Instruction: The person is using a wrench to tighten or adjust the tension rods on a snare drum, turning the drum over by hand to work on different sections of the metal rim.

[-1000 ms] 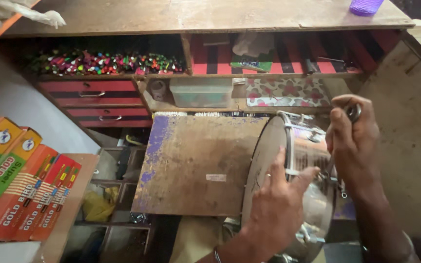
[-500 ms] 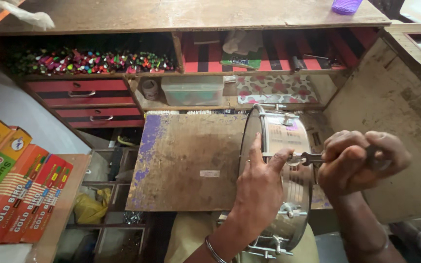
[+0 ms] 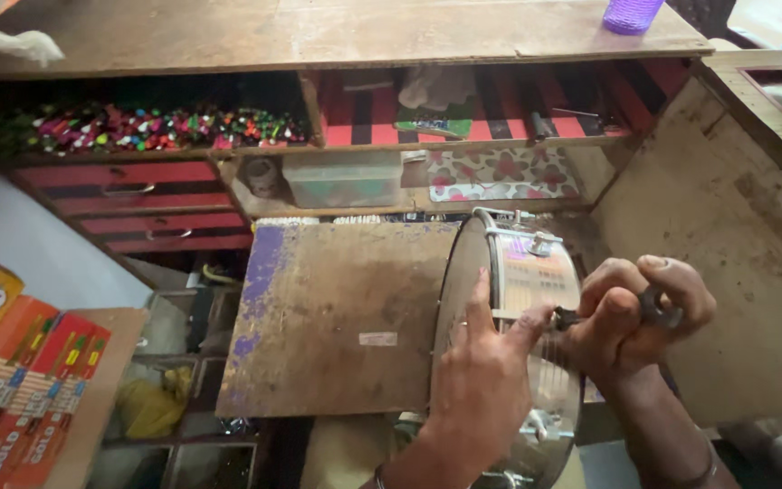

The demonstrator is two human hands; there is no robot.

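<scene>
With the left hand (image 3: 481, 398) pressed flat on the shiny metal snare drum (image 3: 513, 353) upright on its edge, the right hand (image 3: 635, 312) clenching a small dark tuning key (image 3: 658, 312) could slip off the lug.

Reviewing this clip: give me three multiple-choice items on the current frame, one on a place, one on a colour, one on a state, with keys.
1. Where is the purple cup?
A. on the top shelf at the right
B. inside a red drawer
C. on the brown board

2. What colour are the drawers?
A. blue
B. red
C. green

3. How does the drum stand?
A. flat, head up
B. hanging from the shelf
C. on its edge

Key: 1 A, it sits on the shelf top at the right. 2 B, their fronts are red. 3 C, the left hand steadies its head while the right hand grips a tool at the rim.
</scene>
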